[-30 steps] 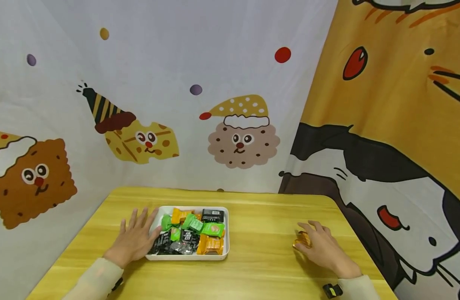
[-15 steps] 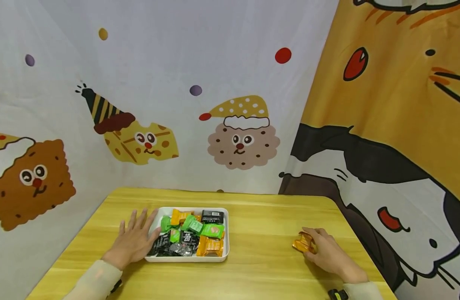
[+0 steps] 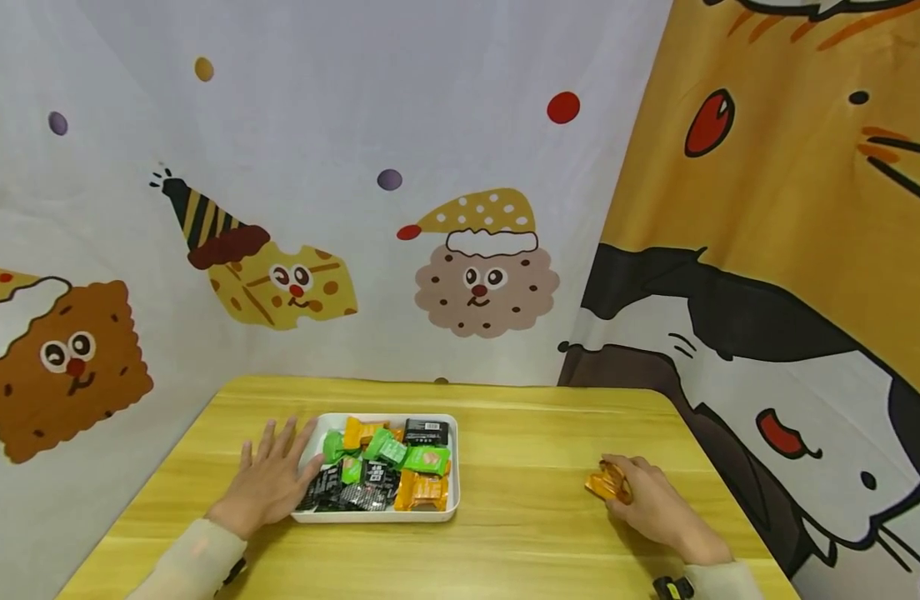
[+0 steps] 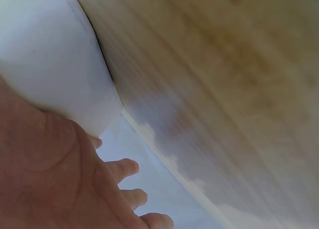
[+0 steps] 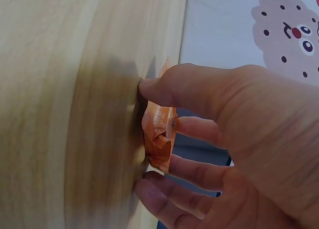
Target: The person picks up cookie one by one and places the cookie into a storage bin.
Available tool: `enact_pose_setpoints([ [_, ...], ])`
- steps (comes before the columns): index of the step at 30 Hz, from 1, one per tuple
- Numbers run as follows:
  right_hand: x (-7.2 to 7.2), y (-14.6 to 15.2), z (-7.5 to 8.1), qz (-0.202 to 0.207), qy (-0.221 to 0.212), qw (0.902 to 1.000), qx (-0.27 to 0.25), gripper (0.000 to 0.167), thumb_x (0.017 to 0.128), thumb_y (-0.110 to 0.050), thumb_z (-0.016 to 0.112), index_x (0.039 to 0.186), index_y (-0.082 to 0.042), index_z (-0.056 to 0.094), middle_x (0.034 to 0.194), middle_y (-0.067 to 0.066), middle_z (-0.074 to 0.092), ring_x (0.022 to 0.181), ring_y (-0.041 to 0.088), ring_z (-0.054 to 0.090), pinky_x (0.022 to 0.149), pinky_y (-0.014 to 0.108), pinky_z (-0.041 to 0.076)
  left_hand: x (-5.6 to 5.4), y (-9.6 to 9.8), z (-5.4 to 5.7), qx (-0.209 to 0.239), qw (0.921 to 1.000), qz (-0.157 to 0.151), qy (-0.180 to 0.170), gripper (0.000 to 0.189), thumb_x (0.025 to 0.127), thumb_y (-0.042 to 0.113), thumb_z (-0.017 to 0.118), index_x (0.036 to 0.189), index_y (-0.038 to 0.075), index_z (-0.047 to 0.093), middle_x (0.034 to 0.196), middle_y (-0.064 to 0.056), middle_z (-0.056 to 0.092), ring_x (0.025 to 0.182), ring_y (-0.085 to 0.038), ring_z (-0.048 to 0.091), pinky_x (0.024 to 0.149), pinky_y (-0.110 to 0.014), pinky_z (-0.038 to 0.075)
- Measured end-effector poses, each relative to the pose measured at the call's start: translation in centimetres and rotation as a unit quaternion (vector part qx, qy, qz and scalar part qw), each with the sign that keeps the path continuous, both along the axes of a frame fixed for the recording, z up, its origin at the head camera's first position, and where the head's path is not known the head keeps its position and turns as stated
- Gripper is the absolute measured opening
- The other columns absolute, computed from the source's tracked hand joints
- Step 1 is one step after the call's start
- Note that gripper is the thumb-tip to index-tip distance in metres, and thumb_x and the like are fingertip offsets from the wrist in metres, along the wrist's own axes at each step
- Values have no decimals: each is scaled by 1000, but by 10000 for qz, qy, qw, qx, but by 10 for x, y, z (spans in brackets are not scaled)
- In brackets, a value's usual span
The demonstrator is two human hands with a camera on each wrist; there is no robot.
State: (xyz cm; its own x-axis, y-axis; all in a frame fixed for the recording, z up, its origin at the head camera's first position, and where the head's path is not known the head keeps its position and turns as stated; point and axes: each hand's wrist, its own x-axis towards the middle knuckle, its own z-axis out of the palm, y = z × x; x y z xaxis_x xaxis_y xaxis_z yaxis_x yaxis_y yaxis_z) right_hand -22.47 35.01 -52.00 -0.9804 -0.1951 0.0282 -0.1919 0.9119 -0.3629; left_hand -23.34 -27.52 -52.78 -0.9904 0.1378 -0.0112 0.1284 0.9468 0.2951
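Observation:
On the right of the table, my right hand [image 3: 658,506] holds a small orange-wrapped candy [image 3: 607,482] between thumb and fingers. In the right wrist view the thumb is on one side of the orange wrapper [image 5: 160,124] and fingers are on the other, close to the wood. My left hand [image 3: 268,477] lies spread against the left end of a white tray [image 3: 373,516], its fingers straight. Seen from the left wrist, the palm [image 4: 45,174] is beside the tray's white wall [image 4: 60,55]. Green, black and orange wrapped candies [image 3: 385,447] fill the tray.
The yellow wood-grain table [image 3: 520,533] runs back to a white cloth wall [image 3: 460,100] with cartoon prints. A second printed cloth [image 3: 775,208] hangs along the right side. Bare tabletop lies between the tray and the right hand.
The right hand's fingers have shifted from over the orange candy to its right side, leaving more of the wrapper visible. My left hand and the tray stay put.

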Motion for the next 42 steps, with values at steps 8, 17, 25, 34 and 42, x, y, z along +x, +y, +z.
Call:
enact_pose_setpoints([
  [8,-4,-1,1,-2,24,10000,22,75,96,-18,97,160,0,64,143,28,72,121,40,75,102,62,67,1,1,-1,-25,10000,30,39,78,126,57,38,187,12,22,191,-36,17,175,-70,7,133,-95,9],
  [17,-3,-1,-4,2,-135,9999,-107,74,96,-18,98,158,4,65,143,27,73,124,39,76,104,60,67,3,1,-2,-23,10000,-18,32,77,126,56,39,187,12,23,191,-36,17,175,-70,7,133,-96,8],
  [25,-8,-3,-4,76,-8,9998,-176,69,94,-16,99,154,0,68,139,21,74,115,27,77,93,46,68,1,0,-1,-13,9996,11,285,76,126,54,41,186,11,27,189,-36,21,174,-71,12,133,-96,13],
  [34,-9,-5,-3,197,30,9994,-290,64,94,-10,96,153,-9,73,135,19,75,98,16,66,73,27,53,1,0,1,-34,9998,28,170,77,126,55,41,187,12,25,190,-36,18,175,-70,9,134,-95,10],
  [42,-8,-10,-4,270,107,9990,-332,60,93,-10,95,150,-9,76,129,14,76,87,13,59,68,24,48,4,2,2,10,9999,24,133,76,126,54,42,187,12,25,190,-36,17,175,-70,8,134,-95,8],
])
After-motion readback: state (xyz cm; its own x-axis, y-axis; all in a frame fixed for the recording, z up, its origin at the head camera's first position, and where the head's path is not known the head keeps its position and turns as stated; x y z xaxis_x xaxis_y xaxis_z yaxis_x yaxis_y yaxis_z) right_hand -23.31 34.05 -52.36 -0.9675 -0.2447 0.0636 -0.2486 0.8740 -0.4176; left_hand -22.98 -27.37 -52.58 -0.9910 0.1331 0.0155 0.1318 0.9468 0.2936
